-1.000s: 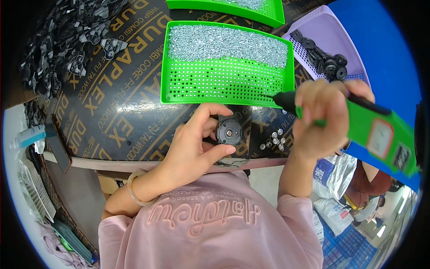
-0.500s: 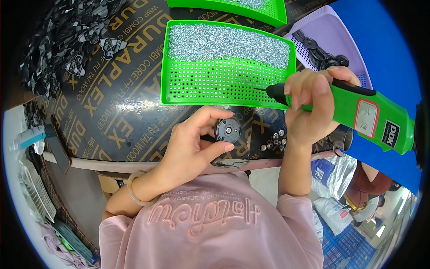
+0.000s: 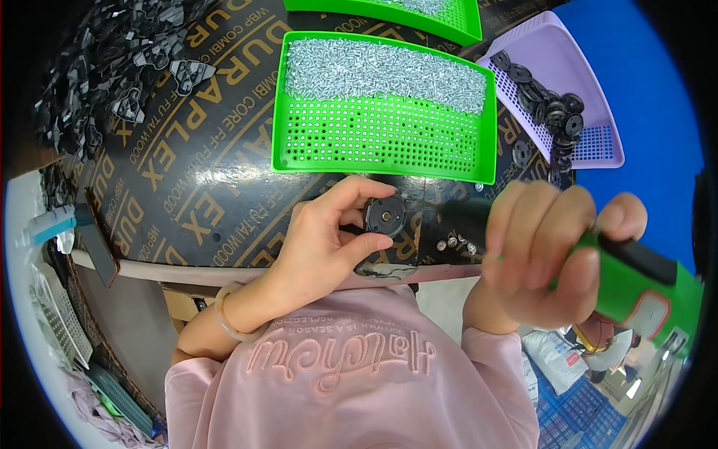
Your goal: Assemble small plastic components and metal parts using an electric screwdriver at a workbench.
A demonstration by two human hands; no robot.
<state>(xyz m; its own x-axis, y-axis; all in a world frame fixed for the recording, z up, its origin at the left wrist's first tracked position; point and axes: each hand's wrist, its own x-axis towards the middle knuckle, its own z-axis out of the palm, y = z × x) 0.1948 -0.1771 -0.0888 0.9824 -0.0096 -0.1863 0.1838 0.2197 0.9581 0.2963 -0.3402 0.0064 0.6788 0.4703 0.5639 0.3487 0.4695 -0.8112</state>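
My left hand (image 3: 325, 239) pinches a small round black part (image 3: 385, 216) against the dark table, near its front edge. My right hand (image 3: 550, 247) grips a green and black electric screwdriver (image 3: 636, 273); its dark tip end points left toward the black part and looks blurred. A few loose screws (image 3: 452, 243) lie on the table between the two hands. Just beyond them sits a green perforated tray (image 3: 381, 135) with a heap of small silver screws (image 3: 381, 71) along its far side.
A lilac basket (image 3: 598, 142) at the right holds several round black parts. A pile of black pieces (image 3: 112, 82) covers the table's far left. A second green tray (image 3: 389, 11) lies at the top edge. The table's front edge (image 3: 224, 273) runs below my hands.
My right hand has brought the screwdriver down and toward me, from over the green tray's near edge to the level of the black part. My left hand stays on the part.
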